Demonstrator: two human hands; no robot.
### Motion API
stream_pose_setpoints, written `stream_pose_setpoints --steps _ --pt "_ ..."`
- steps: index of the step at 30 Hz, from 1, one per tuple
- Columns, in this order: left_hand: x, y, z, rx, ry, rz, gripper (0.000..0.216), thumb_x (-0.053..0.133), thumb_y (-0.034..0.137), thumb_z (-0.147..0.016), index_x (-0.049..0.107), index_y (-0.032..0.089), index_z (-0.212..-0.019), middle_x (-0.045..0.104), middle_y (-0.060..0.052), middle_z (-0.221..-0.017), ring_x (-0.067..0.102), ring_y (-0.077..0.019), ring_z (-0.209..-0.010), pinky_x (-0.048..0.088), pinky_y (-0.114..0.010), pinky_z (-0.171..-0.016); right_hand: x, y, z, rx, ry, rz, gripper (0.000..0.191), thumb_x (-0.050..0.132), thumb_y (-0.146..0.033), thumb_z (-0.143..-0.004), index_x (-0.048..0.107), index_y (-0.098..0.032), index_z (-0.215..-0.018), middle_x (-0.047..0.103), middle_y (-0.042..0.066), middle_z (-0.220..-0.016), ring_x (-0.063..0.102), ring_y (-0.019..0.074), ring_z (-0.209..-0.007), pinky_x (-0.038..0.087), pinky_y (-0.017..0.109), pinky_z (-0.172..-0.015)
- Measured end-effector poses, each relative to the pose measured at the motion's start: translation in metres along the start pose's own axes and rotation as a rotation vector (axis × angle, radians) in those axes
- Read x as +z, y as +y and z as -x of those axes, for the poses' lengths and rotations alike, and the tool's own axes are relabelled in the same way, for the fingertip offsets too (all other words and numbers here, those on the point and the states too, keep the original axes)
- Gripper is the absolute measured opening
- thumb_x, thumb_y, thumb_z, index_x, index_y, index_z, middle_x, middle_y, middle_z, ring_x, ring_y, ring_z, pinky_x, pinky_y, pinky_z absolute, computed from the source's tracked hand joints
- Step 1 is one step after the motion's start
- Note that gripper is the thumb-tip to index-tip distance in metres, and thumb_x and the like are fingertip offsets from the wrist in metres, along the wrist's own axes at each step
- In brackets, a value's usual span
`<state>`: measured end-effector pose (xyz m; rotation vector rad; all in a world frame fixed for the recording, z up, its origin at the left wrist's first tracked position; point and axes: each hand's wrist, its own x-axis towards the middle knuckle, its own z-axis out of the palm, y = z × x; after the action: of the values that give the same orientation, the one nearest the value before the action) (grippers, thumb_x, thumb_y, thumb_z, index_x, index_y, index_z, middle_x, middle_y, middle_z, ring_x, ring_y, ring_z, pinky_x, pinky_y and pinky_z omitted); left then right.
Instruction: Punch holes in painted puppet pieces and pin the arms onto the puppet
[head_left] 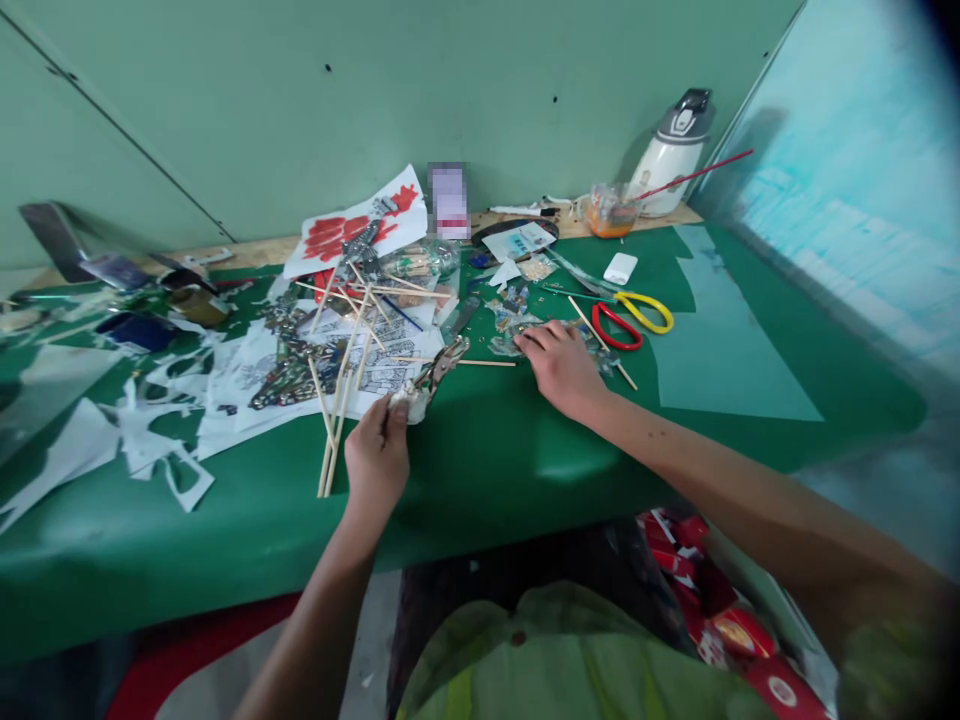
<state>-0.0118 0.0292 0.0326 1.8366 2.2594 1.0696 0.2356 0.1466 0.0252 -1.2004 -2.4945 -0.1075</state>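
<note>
My left hand (377, 450) is closed around the white lower end of a small item (433, 378) with a flat, brownish, shiny upper part; its exact kind is unclear. Out over the table, my right hand (561, 366) has its fingers bent down and close together on a heap of small clear, shiny pieces (510, 312). Its fingertips are partly hidden, and whatever they pinch is too small to make out. Just right of that hand lie scissors (643, 312) with one red and one yellow handle. Thin wooden sticks (334, 430) lie beside my left hand.
Printed sheets (390, 362) and dark shiny cutouts (289, 365) cover the left middle. White paper scraps (154, 430) and jars (196, 300) are farther left. Behind stand a phone (448, 200), a cup of orange liquid (611, 212) and a white bottle (670, 155). A translucent sheet (727, 360) lies right.
</note>
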Motion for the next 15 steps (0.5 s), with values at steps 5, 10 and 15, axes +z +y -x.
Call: stream_pose_setpoints --steps 5,10,15 --pt "-0.004 -0.009 0.0 0.09 0.113 -0.188 0.024 0.041 0.032 -0.094 0.06 0.019 -0.098 0.065 -0.007 -0.086 0.06 -0.0226 -0.085 0.046 -0.033 -0.075 -0.007 -0.001 0.001 -0.051 0.09 -0.018 0.048 0.031 -0.01 -0.093 0.055 -0.022 -0.133 0.054 0.01 -0.138 0.041 0.0291 -0.124 0.033 0.049 -0.098" --pt "-0.001 -0.008 -0.001 0.171 0.066 -0.321 0.023 0.042 0.032 -0.094 0.06 0.018 -0.101 0.065 -0.011 -0.094 0.059 -0.0274 -0.094 0.047 -0.04 -0.084 -0.013 -0.001 0.001 -0.051 0.141 -0.041 0.048 0.028 -0.018 -0.096 0.054 -0.032 -0.134 0.049 0.003 -0.143 0.04 0.0254 -0.128 0.033 0.049 -0.102" --pt "-0.004 -0.001 -0.003 0.173 0.025 -0.331 0.029 0.053 0.04 -0.089 0.06 0.018 -0.107 0.063 -0.012 -0.1 0.056 -0.031 -0.104 0.044 -0.047 -0.094 -0.014 -0.001 0.004 -0.036 0.222 -0.069 0.046 0.031 -0.018 -0.096 0.053 -0.033 -0.134 0.049 0.002 -0.144 0.042 0.0252 -0.129 0.036 0.049 -0.1"
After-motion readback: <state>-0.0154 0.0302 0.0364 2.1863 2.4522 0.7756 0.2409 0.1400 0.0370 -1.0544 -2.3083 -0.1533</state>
